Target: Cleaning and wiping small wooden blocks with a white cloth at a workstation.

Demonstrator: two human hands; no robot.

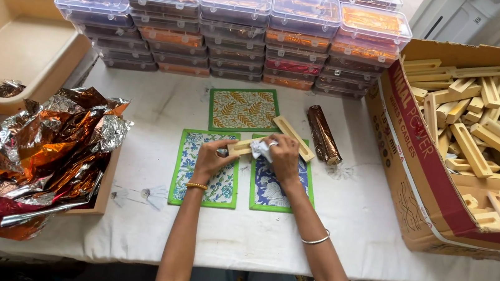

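- Left hand (213, 160) grips the wooden block (241, 147)'s nine-o'clock end: light, rigid.
- Right hand (284, 157) pinches a soft white cloth (260, 150) on it, three o'clock.

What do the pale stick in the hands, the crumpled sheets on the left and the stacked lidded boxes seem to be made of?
Pale stick: probably unfinished wood, being matt, cream and squarely cut, like the pieces in the cardboard box. Crumpled sheets: metallic foil or foil-like film, with sharp creases and a mirror-like silver and orange shine. Stacked boxes: clear plastic, as their contents show through the lids.
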